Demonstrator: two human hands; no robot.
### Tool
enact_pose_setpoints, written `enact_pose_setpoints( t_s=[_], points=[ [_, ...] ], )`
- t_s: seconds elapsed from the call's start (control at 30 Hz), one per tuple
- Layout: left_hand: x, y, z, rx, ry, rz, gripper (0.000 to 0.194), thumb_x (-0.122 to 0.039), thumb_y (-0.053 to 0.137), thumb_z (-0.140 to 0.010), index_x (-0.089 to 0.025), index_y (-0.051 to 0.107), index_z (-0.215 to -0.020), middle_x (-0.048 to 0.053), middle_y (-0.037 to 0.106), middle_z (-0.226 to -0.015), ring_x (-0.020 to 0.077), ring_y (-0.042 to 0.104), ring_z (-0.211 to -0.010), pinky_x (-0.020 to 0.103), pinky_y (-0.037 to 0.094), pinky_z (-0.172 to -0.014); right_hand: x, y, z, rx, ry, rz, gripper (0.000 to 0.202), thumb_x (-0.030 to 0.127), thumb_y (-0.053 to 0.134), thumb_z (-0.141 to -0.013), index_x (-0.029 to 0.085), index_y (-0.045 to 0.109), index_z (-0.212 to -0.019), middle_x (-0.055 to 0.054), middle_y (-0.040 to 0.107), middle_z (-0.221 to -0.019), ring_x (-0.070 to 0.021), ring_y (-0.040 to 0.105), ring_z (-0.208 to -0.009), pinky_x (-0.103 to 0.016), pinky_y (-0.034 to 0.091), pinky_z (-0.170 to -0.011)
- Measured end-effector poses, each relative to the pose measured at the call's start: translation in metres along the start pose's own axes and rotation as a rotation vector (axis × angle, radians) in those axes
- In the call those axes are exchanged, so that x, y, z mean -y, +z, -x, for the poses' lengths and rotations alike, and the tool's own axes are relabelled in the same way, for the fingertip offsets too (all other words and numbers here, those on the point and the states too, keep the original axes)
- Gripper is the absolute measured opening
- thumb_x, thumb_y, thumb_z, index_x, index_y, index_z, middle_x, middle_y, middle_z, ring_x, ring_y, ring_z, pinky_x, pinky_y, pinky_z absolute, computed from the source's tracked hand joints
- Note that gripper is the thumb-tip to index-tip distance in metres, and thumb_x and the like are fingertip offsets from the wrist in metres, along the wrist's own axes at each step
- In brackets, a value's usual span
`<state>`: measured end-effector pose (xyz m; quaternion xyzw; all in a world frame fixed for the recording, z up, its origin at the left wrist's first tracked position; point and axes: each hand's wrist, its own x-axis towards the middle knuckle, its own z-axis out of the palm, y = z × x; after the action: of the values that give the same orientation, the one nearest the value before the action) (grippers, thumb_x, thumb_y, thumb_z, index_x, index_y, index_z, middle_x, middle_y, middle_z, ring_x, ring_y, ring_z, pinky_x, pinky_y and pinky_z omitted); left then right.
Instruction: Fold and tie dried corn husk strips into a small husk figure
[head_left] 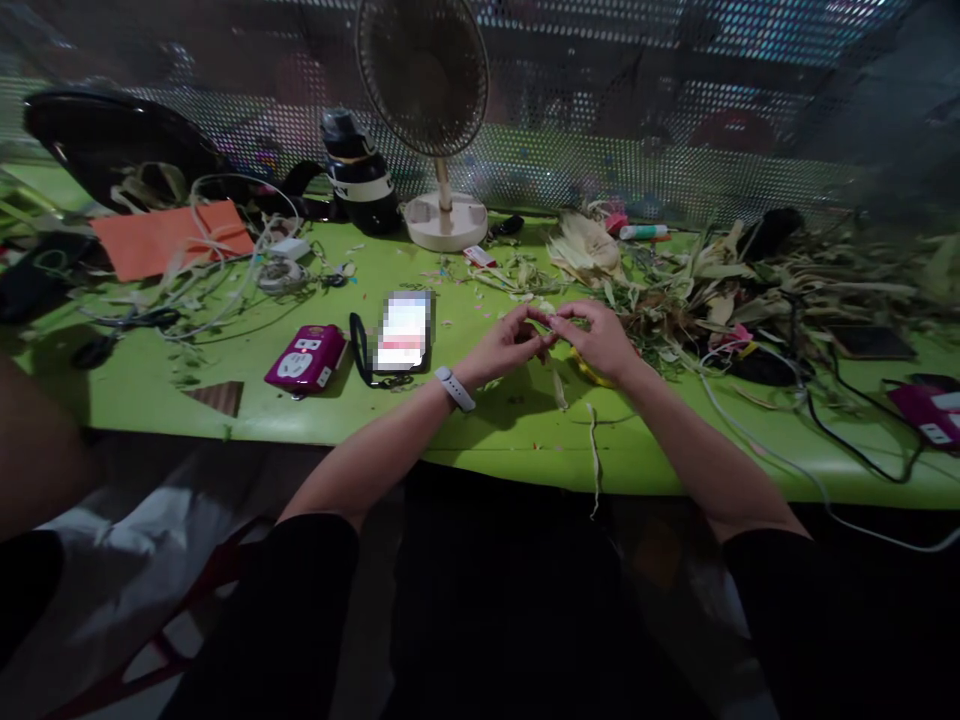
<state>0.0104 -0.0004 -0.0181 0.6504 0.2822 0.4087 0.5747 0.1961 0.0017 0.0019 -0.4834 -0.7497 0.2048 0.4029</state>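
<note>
I judge fine handwork underway: left hand and right hand meet with fingers curled, whether gripping I cannot tell, near a pale husk-like strip over the green table, calling next for steadiness.

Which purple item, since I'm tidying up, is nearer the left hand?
The purple item left of the lit phone; the other lies at the picture's right edge.

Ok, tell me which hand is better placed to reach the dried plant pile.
The right hand, I'd judge: the dried plant pile lies close by on its own side. The left hand, with the pale wristband at its wrist, is farther off and would likely have to reach past the right.
</note>
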Motion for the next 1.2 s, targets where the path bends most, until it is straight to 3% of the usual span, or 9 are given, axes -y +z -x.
enact_pose_setpoints(
  t_s=[0.2,0.43,0.53,0.63,0.77,0.87,0.97,1.2],
  points=[
    [-0.004,-0.002,0.001,0.012,-0.058,0.03,0.023,-0.032,0.078,-0.077,-0.014,0.07,-0.088,0.003,0.07,-0.079,0.0092,0.059,-0.065,0.026,0.048,-0.066,0.004,0.005,0.001,-0.038,0.091,-0.242,0.024,0.046,0.072,-0.076,0.022,0.069,-0.076,-0.004,0.07,-0.088,-0.0221,0.064,-0.092,-0.041,0.047,-0.093],
    [-0.008,-0.001,0.003,0.19,-0.122,0.035,0.032,-0.043,0.083,-0.07,-0.013,0.07,-0.075,0.002,0.066,-0.069,0.009,0.056,-0.061,0.024,0.045,-0.06,0.01,0.012,0.004,-0.041,0.06,-0.327,0.023,0.045,0.074,-0.073,0.023,0.068,-0.07,-0.004,0.068,-0.088,-0.0216,0.062,-0.096,-0.04,0.046,-0.097],
    [-0.008,0.001,0.004,0.233,-0.129,0.037,0.035,-0.045,0.083,-0.07,-0.013,0.07,-0.077,0.002,0.066,-0.069,0.0091,0.056,-0.062,0.025,0.045,-0.061,0.012,0.014,0.006,-0.023,0.068,-0.351,0.027,0.048,0.073,-0.074,0.022,0.068,-0.072,-0.004,0.067,-0.086,-0.0206,0.062,-0.091,-0.038,0.048,-0.091],
    [-0.007,0.002,0.003,0.187,-0.103,0.069,0.032,-0.041,0.083,-0.072,-0.013,0.069,-0.078,0.002,0.066,-0.071,0.0091,0.058,-0.064,0.026,0.047,-0.066,0.013,0.01,0.004,0.042,0.106,-0.383,0.031,0.05,0.07,-0.076,0.02,0.068,-0.081,-0.003,0.067,-0.084,-0.0187,0.061,-0.083,-0.035,0.049,-0.083],
    [-0.008,0.0,0.002,0.022,-0.07,0.121,0.028,-0.038,0.081,-0.074,-0.016,0.064,-0.08,0.001,0.067,-0.077,0.0105,0.062,-0.069,0.026,0.049,-0.069,0.012,-0.007,-0.001,0.069,0.121,-0.255,0.036,0.054,0.065,-0.081,0.018,0.067,-0.081,-0.004,0.067,-0.08,-0.0167,0.058,-0.075,-0.032,0.047,-0.074],
    [-0.009,-0.003,0.001,-0.03,-0.057,0.123,0.026,-0.038,0.076,-0.078,-0.016,0.062,-0.08,0.001,0.068,-0.079,0.0114,0.064,-0.073,0.025,0.047,-0.069,0.012,-0.02,-0.003,0.229,0.151,-0.16,0.038,0.056,0.067,-0.08,0.018,0.067,-0.077,-0.002,0.065,-0.071,-0.0158,0.056,-0.068,-0.031,0.045,-0.066],
    [-0.009,-0.005,0.001,-0.026,-0.046,0.144,0.026,-0.038,0.074,-0.08,-0.017,0.059,-0.081,0.0,0.067,-0.078,0.0112,0.064,-0.071,0.025,0.045,-0.068,0.011,-0.025,-0.004,0.377,0.131,-0.163,0.035,0.052,0.072,-0.077,0.018,0.07,-0.082,-0.004,0.069,-0.079,-0.0177,0.06,-0.073,-0.034,0.049,-0.072],
    [-0.01,-0.005,0.002,0.023,-0.066,0.183,0.029,-0.041,0.075,-0.08,-0.017,0.061,-0.088,-0.001,0.063,-0.075,0.0099,0.06,-0.064,0.025,0.044,-0.064,0.007,-0.02,-0.006,0.382,0.147,-0.326,0.021,0.038,0.067,-0.084,0.021,0.069,-0.096,-0.006,0.073,-0.099,-0.0202,0.066,-0.093,-0.04,0.054,-0.087]
  ],
)
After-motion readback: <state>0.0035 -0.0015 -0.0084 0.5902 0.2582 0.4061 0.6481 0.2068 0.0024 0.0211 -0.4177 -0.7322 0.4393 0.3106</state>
